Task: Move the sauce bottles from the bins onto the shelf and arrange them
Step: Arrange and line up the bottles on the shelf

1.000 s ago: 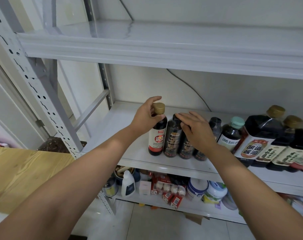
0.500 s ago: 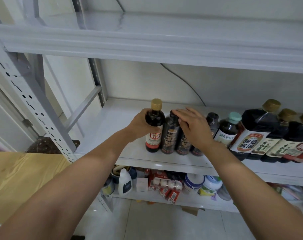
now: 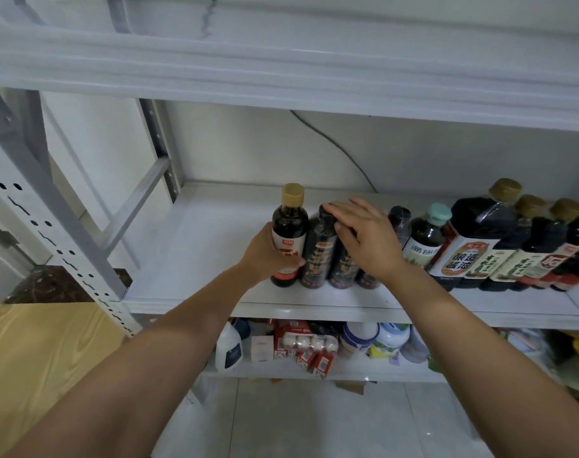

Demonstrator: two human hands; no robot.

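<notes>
The gold-capped sauce bottle (image 3: 289, 226) stands upright on the white middle shelf (image 3: 195, 252), its long axis vertical, its cap pointing straight up and its red and white label turned toward the camera. It is the leftmost of the row and sits touching the black-capped dark bottle (image 3: 319, 256) on its right. The left hand (image 3: 265, 259) grips it low on the body, fingers curled round the label from the left side with the thumb across the front. The right hand (image 3: 370, 242) is flat and relaxed above the dark bottles, fingers nearly straight, and its fingertips (image 3: 331, 209) rest on the top of the black-capped bottle; it clasps nothing. At least 2 more bottles of the same dark kind stand under that palm, also upright. Farther right along the shelf come a teal-capped bottle (image 3: 425, 239) and then a large soy sauce jug (image 3: 470, 233) with a gold cap, followed by more gold-capped bottles packed closely side by side. On the lower shelf (image 3: 314, 371) stand a white plastic bottle (image 3: 228, 350) and assorted packets. A wooden tabletop (image 3: 33, 358) lies at the left.
</notes>
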